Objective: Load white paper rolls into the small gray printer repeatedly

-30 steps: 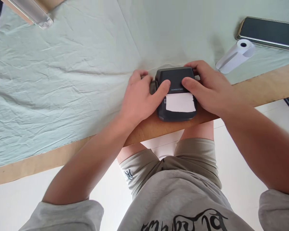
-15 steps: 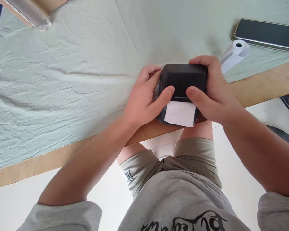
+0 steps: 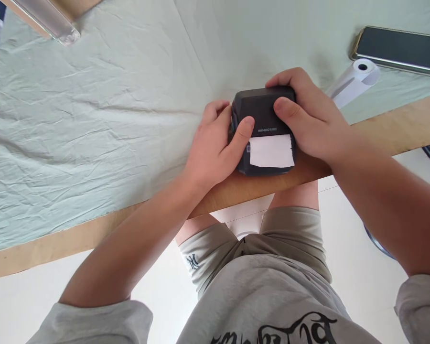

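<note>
A small dark label printer (image 3: 260, 112) sits near the table's front edge, with a strip of white paper (image 3: 271, 150) sticking out of its slot toward me. My left hand (image 3: 215, 148) grips its left side, thumb laid across the top. My right hand (image 3: 310, 119) wraps its right and far side, thumb pressing on the lid just above the slot. Both hands are closed on the printer.
A pale green cloth (image 3: 93, 119) covers most of the wooden table (image 3: 397, 124). A white paper roll (image 3: 354, 79) lies just right of my right hand, a dark phone (image 3: 397, 48) beyond it. A clear object (image 3: 45, 19) sits at the far left corner.
The printer, tilted up off the table half a second ago, now lies flat again, slightly farther from me. My right thumb has moved up onto the lid.
</note>
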Demonstrator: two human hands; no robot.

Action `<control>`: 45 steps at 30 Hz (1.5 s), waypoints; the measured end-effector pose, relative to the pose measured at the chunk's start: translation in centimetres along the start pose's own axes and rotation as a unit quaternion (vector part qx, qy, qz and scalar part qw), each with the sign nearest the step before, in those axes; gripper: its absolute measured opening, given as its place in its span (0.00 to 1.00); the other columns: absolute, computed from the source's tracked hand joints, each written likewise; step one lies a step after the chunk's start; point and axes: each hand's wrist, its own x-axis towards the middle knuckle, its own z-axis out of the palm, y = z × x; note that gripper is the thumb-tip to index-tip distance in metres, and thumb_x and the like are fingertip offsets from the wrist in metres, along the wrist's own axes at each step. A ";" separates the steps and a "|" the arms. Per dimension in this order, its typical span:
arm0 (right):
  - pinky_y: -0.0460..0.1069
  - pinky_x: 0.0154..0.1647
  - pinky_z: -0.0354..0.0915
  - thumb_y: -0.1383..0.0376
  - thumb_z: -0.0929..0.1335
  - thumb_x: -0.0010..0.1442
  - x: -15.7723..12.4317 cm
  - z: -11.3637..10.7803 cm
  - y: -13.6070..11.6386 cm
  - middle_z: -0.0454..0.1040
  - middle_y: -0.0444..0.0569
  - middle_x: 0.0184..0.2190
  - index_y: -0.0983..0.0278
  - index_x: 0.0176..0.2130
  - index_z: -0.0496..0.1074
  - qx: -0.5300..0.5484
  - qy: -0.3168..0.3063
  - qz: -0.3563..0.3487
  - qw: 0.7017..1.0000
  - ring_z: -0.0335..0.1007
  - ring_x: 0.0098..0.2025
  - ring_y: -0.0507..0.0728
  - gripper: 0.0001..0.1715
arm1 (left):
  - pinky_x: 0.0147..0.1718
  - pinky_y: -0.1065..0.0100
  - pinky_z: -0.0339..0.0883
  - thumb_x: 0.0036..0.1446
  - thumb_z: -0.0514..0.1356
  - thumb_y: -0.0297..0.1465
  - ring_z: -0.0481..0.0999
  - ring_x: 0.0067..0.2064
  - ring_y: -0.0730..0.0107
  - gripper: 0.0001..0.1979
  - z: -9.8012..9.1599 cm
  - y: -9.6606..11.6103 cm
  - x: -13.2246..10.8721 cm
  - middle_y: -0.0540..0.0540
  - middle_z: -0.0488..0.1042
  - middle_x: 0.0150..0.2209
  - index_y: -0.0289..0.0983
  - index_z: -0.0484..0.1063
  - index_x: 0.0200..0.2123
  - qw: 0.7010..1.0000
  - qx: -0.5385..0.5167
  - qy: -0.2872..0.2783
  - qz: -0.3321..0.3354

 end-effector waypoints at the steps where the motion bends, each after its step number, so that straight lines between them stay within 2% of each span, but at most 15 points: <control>1: 0.61 0.65 0.79 0.36 0.66 0.82 0.1 0.1 0.1 0.84 0.50 0.62 0.50 0.70 0.74 -0.007 0.003 0.005 1.000 0.80 0.60 0.63 0.32 | 0.82 0.40 0.74 0.87 0.49 0.57 0.72 0.84 0.43 0.29 0.0 0.0 0.0 0.37 0.81 0.75 0.49 0.83 0.65 1.000 0.005 -0.004 -0.006; 6: 0.63 0.69 0.78 0.43 0.64 0.84 0.2 0.8 0.5 0.85 0.53 0.62 0.52 0.67 0.79 -0.029 0.025 0.023 0.999 0.82 0.63 0.66 0.28 | 0.80 0.40 0.77 0.87 0.50 0.54 0.74 0.83 0.43 0.27 0.1 0.4 -0.4 0.38 0.79 0.77 0.47 0.85 0.57 0.999 0.027 -0.011 -0.026; 10: 0.63 0.79 0.73 0.47 0.63 0.85 0.2 1.1 0.9 0.83 0.55 0.68 0.54 0.68 0.80 -0.031 0.038 -0.008 0.999 0.78 0.72 0.65 0.27 | 0.81 0.37 0.76 0.88 0.49 0.52 0.72 0.84 0.42 0.28 0.0 1.1 -1.2 0.36 0.77 0.79 0.44 0.82 0.67 0.999 0.039 -0.010 -0.023; 12: 0.62 0.81 0.72 0.48 0.62 0.85 0.3 1.2 1.0 0.82 0.57 0.69 0.55 0.67 0.81 -0.042 0.064 -0.026 0.997 0.77 0.73 0.65 0.27 | 0.81 0.36 0.76 0.88 0.48 0.52 0.70 0.86 0.40 0.30 0.0 1.4 -1.5 0.35 0.75 0.81 0.42 0.79 0.72 0.998 0.049 -0.011 -0.025; 16: 0.62 0.76 0.75 0.47 0.60 0.86 0.5 1.5 1.2 0.82 0.58 0.61 0.55 0.61 0.82 -0.064 0.090 0.000 0.994 0.77 0.69 0.64 0.27 | 0.81 0.31 0.74 0.86 0.47 0.52 0.66 0.88 0.34 0.35 0.0 2.0 -1.7 0.28 0.71 0.84 0.35 0.77 0.75 0.997 0.066 -0.021 -0.043; 19: 0.65 0.65 0.78 0.41 0.55 0.87 0.6 1.6 1.2 0.82 0.54 0.49 0.55 0.56 0.80 -0.075 0.075 0.027 0.994 0.81 0.56 0.65 0.33 | 0.82 0.30 0.73 0.86 0.46 0.53 0.70 0.86 0.33 0.37 -0.5 2.6 -2.2 0.28 0.73 0.82 0.34 0.75 0.77 0.996 0.052 -0.047 -0.052; 22: 0.64 0.58 0.78 0.40 0.55 0.86 0.7 1.5 0.9 0.82 0.54 0.45 0.55 0.55 0.80 -0.065 0.067 0.035 0.995 0.80 0.50 0.65 0.35 | 0.80 0.33 0.76 0.79 0.59 0.53 0.74 0.83 0.32 0.42 -1.1 2.9 -2.9 0.30 0.71 0.84 0.36 0.65 0.84 0.993 0.034 -0.098 -0.054; 24: 0.62 0.56 0.78 0.41 0.57 0.85 0.6 1.2 0.5 0.84 0.54 0.47 0.55 0.55 0.81 -0.051 0.060 0.036 0.996 0.81 0.52 0.66 0.32 | 0.82 0.35 0.75 0.69 0.71 0.50 0.71 0.85 0.31 0.54 -1.2 2.8 -3.6 0.30 0.65 0.87 0.36 0.58 0.88 0.992 0.040 -0.111 -0.051; 26: 0.61 0.57 0.78 0.43 0.58 0.83 0.5 1.0 0.0 0.85 0.54 0.49 0.54 0.57 0.81 -0.041 0.051 0.036 0.997 0.81 0.55 0.67 0.30 | 0.85 0.38 0.72 0.65 0.75 0.46 0.69 0.87 0.32 0.58 -1.1 2.5 -4.2 0.30 0.62 0.89 0.36 0.55 0.89 0.993 0.052 -0.100 -0.044; 29: 0.62 0.61 0.78 0.45 0.58 0.82 0.2 0.8 -0.4 0.85 0.54 0.51 0.53 0.61 0.81 -0.032 0.045 0.028 0.998 0.81 0.59 0.68 0.29 | 0.85 0.39 0.71 0.66 0.78 0.47 0.69 0.87 0.31 0.59 -0.5 2.4 -5.3 0.32 0.63 0.89 0.39 0.56 0.90 0.994 0.067 -0.070 -0.046; 31: 0.63 0.60 0.78 0.45 0.59 0.80 0.1 0.8 -0.4 0.84 0.54 0.50 0.54 0.57 0.81 -0.025 0.046 0.023 0.998 0.80 0.58 0.68 0.28 | 0.84 0.37 0.73 0.65 0.80 0.52 0.72 0.85 0.30 0.59 -0.2 2.7 -6.1 0.33 0.65 0.88 0.42 0.59 0.89 0.995 0.067 -0.057 -0.053; 34: 0.62 0.56 0.78 0.44 0.60 0.79 0.2 1.1 0.0 0.82 0.54 0.46 0.55 0.46 0.77 -0.023 0.045 0.018 0.999 0.80 0.53 0.67 0.25 | 0.84 0.39 0.73 0.66 0.80 0.56 0.73 0.84 0.31 0.59 0.1 3.2 -7.0 0.33 0.69 0.87 0.41 0.61 0.88 0.995 0.052 -0.052 -0.062; 38: 0.62 0.52 0.76 0.40 0.60 0.79 0.3 1.2 -0.1 0.80 0.53 0.42 0.55 0.42 0.73 -0.031 0.044 0.022 0.998 0.78 0.49 0.66 0.27 | 0.85 0.38 0.71 0.67 0.79 0.56 0.71 0.86 0.31 0.58 0.4 3.4 -7.5 0.34 0.68 0.87 0.44 0.60 0.89 0.995 0.055 -0.055 -0.070; 42: 0.63 0.54 0.75 0.44 0.58 0.79 -0.1 1.1 -1.1 0.80 0.53 0.43 0.54 0.44 0.75 -0.031 0.041 0.037 0.998 0.77 0.48 0.66 0.25 | 0.85 0.36 0.70 0.67 0.78 0.59 0.71 0.86 0.28 0.59 0.8 3.1 -7.7 0.31 0.69 0.87 0.41 0.61 0.89 0.994 0.080 -0.041 -0.064; 45: 0.63 0.52 0.75 0.44 0.57 0.80 -0.3 1.0 -1.5 0.79 0.53 0.42 0.54 0.49 0.77 -0.034 0.029 0.045 0.998 0.77 0.45 0.66 0.27 | 0.82 0.36 0.75 0.64 0.80 0.57 0.75 0.83 0.27 0.58 1.1 3.0 -7.5 0.31 0.73 0.84 0.42 0.64 0.87 0.996 0.076 -0.021 -0.049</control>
